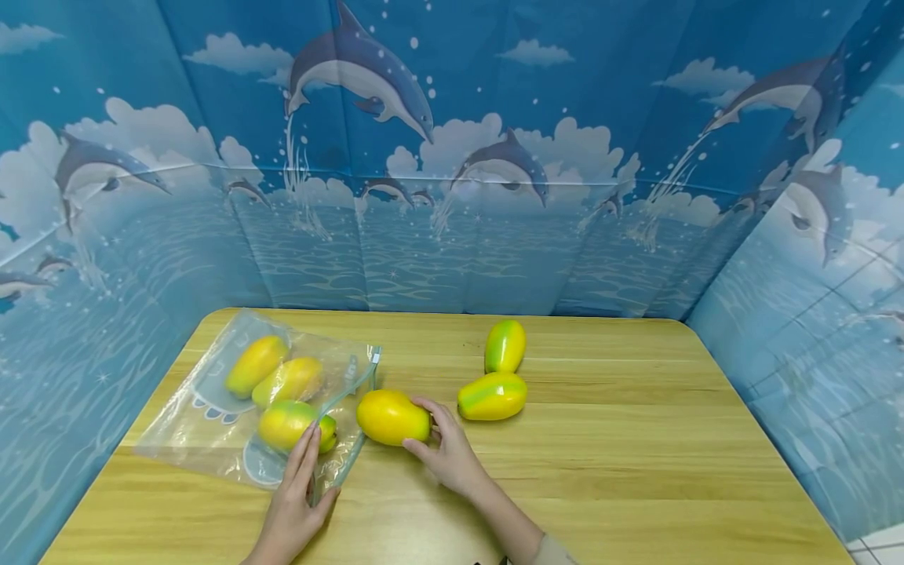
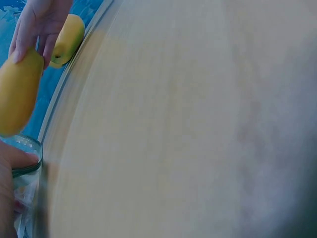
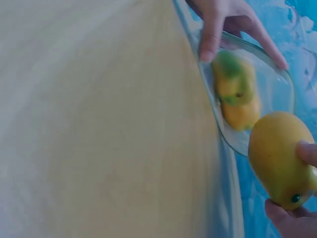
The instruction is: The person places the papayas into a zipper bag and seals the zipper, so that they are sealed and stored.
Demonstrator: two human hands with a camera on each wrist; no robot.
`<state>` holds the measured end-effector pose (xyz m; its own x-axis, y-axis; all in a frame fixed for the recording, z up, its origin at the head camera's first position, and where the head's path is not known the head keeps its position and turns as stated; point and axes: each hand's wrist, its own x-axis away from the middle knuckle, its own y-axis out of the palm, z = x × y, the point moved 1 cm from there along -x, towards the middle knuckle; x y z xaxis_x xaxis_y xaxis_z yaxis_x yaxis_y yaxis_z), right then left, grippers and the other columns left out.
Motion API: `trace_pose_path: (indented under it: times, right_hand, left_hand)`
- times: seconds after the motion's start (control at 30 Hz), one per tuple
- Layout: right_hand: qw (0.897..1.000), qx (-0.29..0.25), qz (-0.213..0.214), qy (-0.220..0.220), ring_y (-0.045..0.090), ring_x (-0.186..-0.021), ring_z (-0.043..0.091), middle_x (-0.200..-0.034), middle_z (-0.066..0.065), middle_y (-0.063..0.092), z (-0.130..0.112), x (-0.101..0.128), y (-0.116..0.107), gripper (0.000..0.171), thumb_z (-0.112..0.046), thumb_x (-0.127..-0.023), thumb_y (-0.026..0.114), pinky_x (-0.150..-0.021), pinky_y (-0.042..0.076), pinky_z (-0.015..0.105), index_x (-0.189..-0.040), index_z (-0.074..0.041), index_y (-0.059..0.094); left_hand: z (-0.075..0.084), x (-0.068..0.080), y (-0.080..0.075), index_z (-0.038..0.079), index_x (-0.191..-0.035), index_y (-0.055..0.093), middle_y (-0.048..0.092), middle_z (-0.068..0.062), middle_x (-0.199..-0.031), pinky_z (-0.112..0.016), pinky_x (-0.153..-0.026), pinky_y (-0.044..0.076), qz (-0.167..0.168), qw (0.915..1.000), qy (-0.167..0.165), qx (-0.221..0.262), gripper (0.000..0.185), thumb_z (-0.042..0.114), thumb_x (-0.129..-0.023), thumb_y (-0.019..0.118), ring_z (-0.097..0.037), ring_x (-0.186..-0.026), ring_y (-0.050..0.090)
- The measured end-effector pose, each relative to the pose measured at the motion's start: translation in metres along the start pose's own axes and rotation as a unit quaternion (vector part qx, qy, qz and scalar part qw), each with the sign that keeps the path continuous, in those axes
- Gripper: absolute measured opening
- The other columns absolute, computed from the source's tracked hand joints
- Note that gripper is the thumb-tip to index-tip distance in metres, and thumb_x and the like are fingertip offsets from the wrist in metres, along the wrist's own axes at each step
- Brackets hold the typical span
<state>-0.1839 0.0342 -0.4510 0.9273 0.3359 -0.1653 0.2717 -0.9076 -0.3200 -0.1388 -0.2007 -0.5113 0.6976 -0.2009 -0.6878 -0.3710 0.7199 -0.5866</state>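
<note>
Dolphin-print backdrop w/ wooden table (image 1: 600, 471). Left hand (image 1: 297, 502) lies flat, fingers straight, pinning the clear zip bag (image 1: 212, 439) by its mouth, prob. to keep it open. Right hand (image 1: 448, 451) curls round a mango (image 1: 392, 417) just outside the mouth; yellow, smooth, glossy.

We see our two hands, left hand (image 1: 293, 510) and right hand (image 1: 446, 453), bare, without gloves, rings or a watch. Our right forearm is bare down to a beige sleeve cuff (image 1: 552, 551) at the frame's bottom edge.
</note>
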Motion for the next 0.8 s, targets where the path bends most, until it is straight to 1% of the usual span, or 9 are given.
trace_pose_path:
  times: [0.07, 0.13, 0.23, 0.3, 0.37, 0.43, 0.53, 0.6, 0.8]
  right_hand:
    - [1.0, 0.017, -0.009, -0.003, 0.044, -0.117, 0.032, -0.13, 0.018, 0.041, 0.01, -0.002, 0.007, 0.053, -0.008, -0.084, 0.062, -0.094, 0.043, 0.042, -0.132, -0.002, 0.039]
    - [0.999, 0.032, -0.019, -0.004, 0.043, -0.119, 0.029, -0.132, 0.016, 0.04, 0.02, -0.005, 0.013, 0.054, -0.012, -0.085, 0.061, -0.094, 0.043, 0.037, -0.133, -0.005, 0.038]
    - [0.998, 0.047, -0.03, -0.007, 0.043, -0.12, 0.026, -0.132, 0.014, 0.04, 0.025, -0.009, 0.02, 0.054, -0.015, -0.086, 0.06, -0.094, 0.043, 0.031, -0.134, -0.006, 0.037]
    - [0.998, 0.051, -0.036, -0.012, 0.043, -0.119, 0.026, -0.132, 0.014, 0.04, 0.026, -0.011, 0.024, 0.053, -0.015, -0.086, 0.06, -0.094, 0.043, 0.03, -0.133, -0.006, 0.037]
    - [0.997, 0.06, -0.039, -0.017, 0.043, -0.119, 0.025, -0.131, 0.013, 0.041, 0.026, -0.013, 0.027, 0.053, -0.016, -0.086, 0.061, -0.096, 0.042, 0.031, -0.133, -0.006, 0.038]
    - [0.997, 0.068, -0.042, -0.02, 0.043, -0.119, 0.025, -0.13, 0.013, 0.042, 0.025, -0.014, 0.03, 0.053, -0.017, -0.086, 0.061, -0.096, 0.042, 0.033, -0.133, -0.006, 0.038]
    - [0.996, 0.079, -0.045, -0.022, 0.042, -0.12, 0.024, -0.13, 0.012, 0.043, 0.023, -0.015, 0.031, 0.053, -0.018, -0.086, 0.061, -0.099, 0.039, 0.036, -0.133, -0.006, 0.039]
    - [0.995, 0.085, -0.048, -0.021, 0.042, -0.12, 0.023, -0.13, 0.011, 0.043, 0.022, -0.015, 0.031, 0.052, -0.018, -0.086, 0.061, -0.1, 0.038, 0.036, -0.133, -0.006, 0.039]
    - [0.993, 0.091, -0.067, -0.026, 0.042, -0.121, 0.022, -0.131, 0.01, 0.043, 0.019, -0.018, 0.034, 0.052, -0.017, -0.086, 0.061, -0.101, 0.037, 0.035, -0.133, -0.007, 0.039]
  left_hand:
    - [0.0, 0.001, 0.0, -0.009, -0.137, 0.028, 0.025, -0.022, -0.143, -0.006, -0.097, 0.026, -0.004, 1.0, -0.002, 0.008, 0.096, -0.006, -0.054, 0.075, -0.006, -0.133, 0.019]
    - [-0.001, 0.001, 0.0, -0.009, -0.137, 0.027, 0.025, -0.021, -0.144, -0.008, -0.101, 0.022, -0.008, 0.9998, -0.005, 0.015, 0.087, 0.007, -0.066, 0.074, -0.008, -0.134, 0.018]
    - [-0.002, 0.002, 0.0, -0.009, -0.138, 0.027, 0.024, -0.021, -0.144, -0.007, -0.099, 0.025, -0.011, 0.9997, -0.007, 0.022, 0.082, 0.014, -0.072, 0.071, -0.007, -0.133, 0.02]
    - [-0.002, 0.002, 0.0, -0.009, -0.137, 0.027, 0.025, -0.022, -0.144, -0.003, -0.088, 0.033, -0.007, 0.9998, -0.004, 0.019, 0.085, 0.009, -0.069, 0.074, -0.006, -0.126, 0.028]
    - [-0.001, 0.002, 0.0, -0.009, -0.137, 0.028, 0.026, -0.023, -0.143, -0.002, -0.076, 0.038, -0.001, 0.9999, 0.001, 0.011, 0.095, -0.005, -0.056, 0.078, -0.008, -0.117, 0.034]
    - [0.0, 0.001, 0.001, -0.01, -0.137, 0.028, 0.027, -0.023, -0.142, -0.004, -0.06, 0.037, 0.002, 1.0, 0.003, 0.009, 0.102, -0.012, -0.048, 0.079, -0.002, -0.095, 0.04]
    - [0.0, 0.002, 0.001, -0.009, -0.137, 0.028, 0.026, -0.023, -0.142, -0.004, -0.056, 0.036, 0.002, 0.9999, 0.001, 0.01, 0.104, -0.014, -0.047, 0.079, 0.002, -0.072, 0.04]
    - [0.0, 0.002, 0.002, -0.009, -0.137, 0.028, 0.026, -0.023, -0.142, -0.004, -0.05, 0.033, 0.001, 0.9998, 0.0, 0.019, 0.103, -0.015, -0.047, 0.079, 0.004, -0.06, 0.031]
    - [0.001, 0.002, 0.002, -0.009, -0.136, 0.029, 0.027, -0.022, -0.142, -0.005, -0.05, 0.032, 0.001, 0.9999, -0.003, 0.016, 0.103, -0.016, -0.047, 0.079, 0.003, -0.059, 0.031]
